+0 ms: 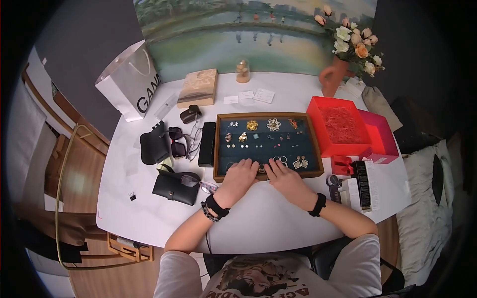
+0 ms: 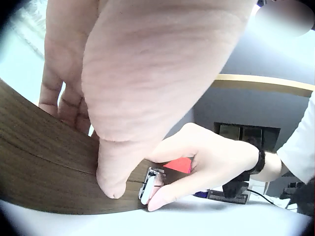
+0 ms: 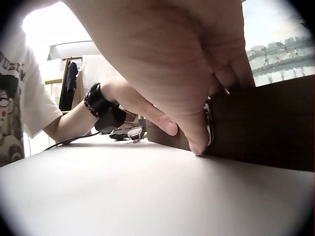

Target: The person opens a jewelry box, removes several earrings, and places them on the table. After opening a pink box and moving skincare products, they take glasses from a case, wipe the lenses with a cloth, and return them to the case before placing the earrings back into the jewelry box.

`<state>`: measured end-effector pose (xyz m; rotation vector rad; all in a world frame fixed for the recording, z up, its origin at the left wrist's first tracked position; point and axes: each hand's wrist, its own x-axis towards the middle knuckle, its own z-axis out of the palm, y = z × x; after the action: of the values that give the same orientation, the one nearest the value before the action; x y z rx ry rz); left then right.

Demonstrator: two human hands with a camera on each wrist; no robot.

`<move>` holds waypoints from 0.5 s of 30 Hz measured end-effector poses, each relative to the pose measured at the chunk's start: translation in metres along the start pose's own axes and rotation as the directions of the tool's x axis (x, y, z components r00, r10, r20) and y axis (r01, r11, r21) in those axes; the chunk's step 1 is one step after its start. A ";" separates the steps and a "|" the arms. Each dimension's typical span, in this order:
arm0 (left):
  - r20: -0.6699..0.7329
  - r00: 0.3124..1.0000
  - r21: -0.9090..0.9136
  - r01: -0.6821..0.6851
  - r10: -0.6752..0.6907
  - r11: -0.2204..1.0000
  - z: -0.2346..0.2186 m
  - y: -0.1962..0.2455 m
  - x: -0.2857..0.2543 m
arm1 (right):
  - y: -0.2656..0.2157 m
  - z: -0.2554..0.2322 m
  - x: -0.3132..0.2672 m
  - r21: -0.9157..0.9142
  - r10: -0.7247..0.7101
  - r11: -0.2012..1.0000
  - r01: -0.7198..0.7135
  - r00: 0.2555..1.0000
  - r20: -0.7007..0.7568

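Observation:
A wooden jewelry box (image 1: 314, 149) with a dark blue lining lies before me, showing rows of earrings and brooches (image 1: 252, 125). My left hand (image 1: 237, 183) holds its front edge, fingers over the top and thumb against the front wall. Beside it my right hand (image 1: 292, 188) grips the same edge. In the left wrist view a silver metal clasp (image 2: 151, 186) sits on the front wall, right at my right thumb. That clasp (image 3: 210, 128) is mostly behind the thumb in the right wrist view. My fingers cover part of the front row.
Left of the box are a long black case (image 1: 207, 144), sunglasses (image 1: 179, 149) and a black glasses pouch (image 1: 174, 187). To its right stand an open red box (image 1: 318, 131) and small cartons (image 1: 362, 185). A paper bag (image 1: 126, 82) and flower vase (image 1: 334, 79) stand behind.

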<state>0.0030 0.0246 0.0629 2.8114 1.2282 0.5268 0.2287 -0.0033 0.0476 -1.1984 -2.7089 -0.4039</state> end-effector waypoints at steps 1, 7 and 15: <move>0.000 1.000 -0.003 -0.007 0.007 1.000 0.000 0.000 0.000 | -0.002 -0.002 0.002 -0.061 -0.022 0.998 0.021 1.000 -0.019; 0.020 1.000 -0.014 -0.015 0.016 1.000 -0.003 0.000 0.002 | -0.002 -0.008 0.003 -0.071 -0.006 0.997 0.008 0.999 0.032; 0.003 1.000 -0.141 -0.030 0.031 0.990 0.000 -0.009 0.004 | 0.001 -0.007 0.000 0.041 0.023 0.999 -0.022 1.000 -0.021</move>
<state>-0.0012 0.0334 0.0629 2.7157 1.1024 0.5827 0.2296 -0.0042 0.0544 -1.2055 -2.6700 -0.3550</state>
